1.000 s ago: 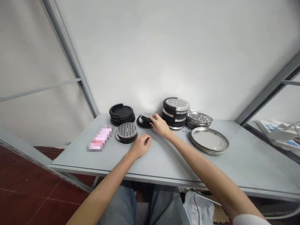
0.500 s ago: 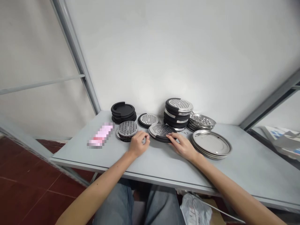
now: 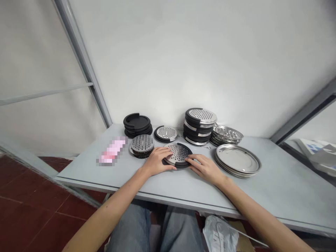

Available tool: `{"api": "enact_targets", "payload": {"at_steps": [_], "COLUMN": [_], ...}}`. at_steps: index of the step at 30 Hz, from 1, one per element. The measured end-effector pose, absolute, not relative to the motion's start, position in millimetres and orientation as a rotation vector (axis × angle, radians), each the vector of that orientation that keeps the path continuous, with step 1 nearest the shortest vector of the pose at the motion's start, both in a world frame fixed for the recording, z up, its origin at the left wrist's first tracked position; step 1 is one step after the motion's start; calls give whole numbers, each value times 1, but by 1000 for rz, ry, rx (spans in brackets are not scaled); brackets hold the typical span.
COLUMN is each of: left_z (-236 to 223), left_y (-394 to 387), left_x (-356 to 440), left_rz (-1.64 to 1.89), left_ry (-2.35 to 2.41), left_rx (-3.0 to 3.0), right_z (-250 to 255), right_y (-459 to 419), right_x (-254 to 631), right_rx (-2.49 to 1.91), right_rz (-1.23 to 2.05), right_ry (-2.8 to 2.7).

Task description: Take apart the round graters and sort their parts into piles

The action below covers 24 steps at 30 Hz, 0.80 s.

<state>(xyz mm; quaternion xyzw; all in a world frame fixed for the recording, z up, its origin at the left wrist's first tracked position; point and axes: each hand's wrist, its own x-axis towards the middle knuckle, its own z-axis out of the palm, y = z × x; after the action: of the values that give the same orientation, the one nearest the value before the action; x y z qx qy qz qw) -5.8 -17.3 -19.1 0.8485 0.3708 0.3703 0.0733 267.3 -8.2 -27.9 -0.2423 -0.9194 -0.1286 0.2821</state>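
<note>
A round metal grater (image 3: 179, 152) with a black rim along its right side rests at the front middle of the table. My left hand (image 3: 158, 161) grips its left edge, the fingers over the perforated top and the thumb along the front. At the right edge, the bent fingers of my right hand (image 3: 204, 168) hold the black rim. Just left of my left hand is a stack of perforated metal discs (image 3: 142, 144). Behind the held piece lies a similar round grater (image 3: 166, 133) with a black rim.
Black round holders (image 3: 138, 124) are stacked at the back left. A tall pile of rimmed graters (image 3: 201, 122) stands against the wall, beside metal grater discs (image 3: 228, 133). Shallow metal plates (image 3: 237, 159) are stacked to the right. A blurred pink item (image 3: 112, 151) lies at left.
My left hand has moved right, opened out and taken hold of the grater's left edge. The grater has shifted slightly toward me and now lies flatter, with the right hand still on its rim.
</note>
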Motion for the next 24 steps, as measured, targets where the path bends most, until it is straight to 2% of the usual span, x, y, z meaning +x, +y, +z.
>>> {"api": "enact_targets", "payload": {"at_steps": [9, 15, 24], "left_z": [-18, -22, -24], "left_y": [-20, -17, -17], "left_x": [3, 4, 13], "left_rz": [1232, 1297, 1444], "left_ry": [1175, 1152, 1201], "left_rx": [2688, 2635, 2512], "right_z": [-16, -23, -16], "right_y": [-11, -4, 3], "right_x": [267, 264, 275], "right_rx": [-853, -681, -688], "right_rz": [163, 73, 42], "right_ry": [-2445, -2332, -2287]}}
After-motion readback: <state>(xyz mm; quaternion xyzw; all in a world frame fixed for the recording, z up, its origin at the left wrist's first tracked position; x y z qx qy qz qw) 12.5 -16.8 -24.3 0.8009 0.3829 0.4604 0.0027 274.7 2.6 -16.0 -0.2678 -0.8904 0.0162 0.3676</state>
